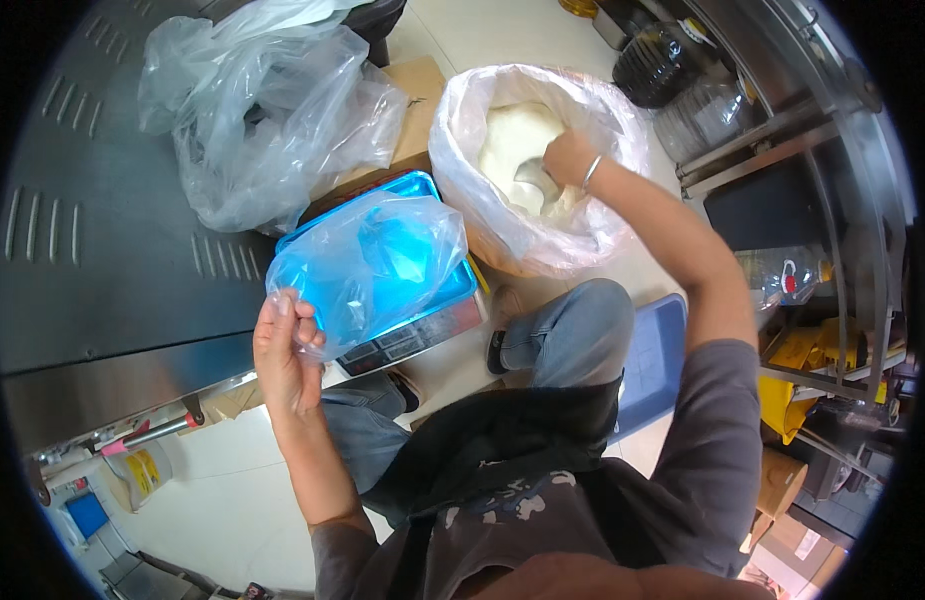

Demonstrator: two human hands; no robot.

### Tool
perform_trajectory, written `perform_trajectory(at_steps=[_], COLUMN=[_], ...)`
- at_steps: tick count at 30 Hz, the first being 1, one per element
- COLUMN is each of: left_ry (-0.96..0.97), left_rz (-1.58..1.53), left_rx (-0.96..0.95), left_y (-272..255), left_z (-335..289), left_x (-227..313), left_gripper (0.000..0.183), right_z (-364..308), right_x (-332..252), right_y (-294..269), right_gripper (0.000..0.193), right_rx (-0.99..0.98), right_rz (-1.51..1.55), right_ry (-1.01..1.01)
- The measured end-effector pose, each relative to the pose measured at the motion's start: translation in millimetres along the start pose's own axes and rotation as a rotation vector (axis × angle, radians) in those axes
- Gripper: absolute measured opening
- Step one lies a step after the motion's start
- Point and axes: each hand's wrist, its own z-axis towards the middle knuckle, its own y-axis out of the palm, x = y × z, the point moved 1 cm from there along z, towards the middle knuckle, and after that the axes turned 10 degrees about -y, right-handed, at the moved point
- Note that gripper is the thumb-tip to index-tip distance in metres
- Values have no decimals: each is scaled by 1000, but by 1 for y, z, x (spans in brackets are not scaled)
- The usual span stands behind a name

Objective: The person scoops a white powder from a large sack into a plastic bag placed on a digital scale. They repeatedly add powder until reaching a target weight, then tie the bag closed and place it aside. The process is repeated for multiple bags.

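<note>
My left hand pinches the rim of a clear plastic bag. The bag lies spread over a bright blue tray, which rests on what looks like a weighing scale. My right hand, a silver bangle at its wrist, reaches into a large sack with a whitish plastic liner. White flour-like powder fills part of the sack. The fingers of that hand are closed around a pale, curved scoop dipped in the powder; its handle is hidden by the hand.
Crumpled clear plastic bags lie at the upper left by a cardboard box. A grey metal cabinet bounds the left side. On the right stands a metal rack with large bottles. A blue-grey bin sits beside my knee.
</note>
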Motion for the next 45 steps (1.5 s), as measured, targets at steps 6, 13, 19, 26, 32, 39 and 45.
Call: perform_trajectory(at_steps=[6, 13, 19, 26, 32, 39, 45], left_ry=[-22, -6, -7, 20, 66, 16, -3], left_rz=[26, 53, 39, 133, 234, 191, 22], left_rx=[-12, 1, -15, 31, 182, 112, 37], left_y=[6, 9, 8, 20, 13, 5, 13], left_z=[3, 3, 8, 11, 15, 23, 25], left_x=[-4, -2, -2, -6, -4, -1, -6], left_gripper=[10, 10, 11, 15, 12, 15, 12], right_z=[-17, -9, -30, 65, 75, 91, 85], right_x=[24, 11, 18, 4, -1, -12, -7], right_y=[-44, 34, 17, 112, 97, 109, 111], right_gripper=[18, 22, 24, 29, 38, 31, 38], right_rx=[-228, -194, -88, -17, -36, 87, 173], right_rz=[-52, 187, 388, 590, 803, 906, 983], right_ry=[71, 193, 274, 269, 371, 477, 584])
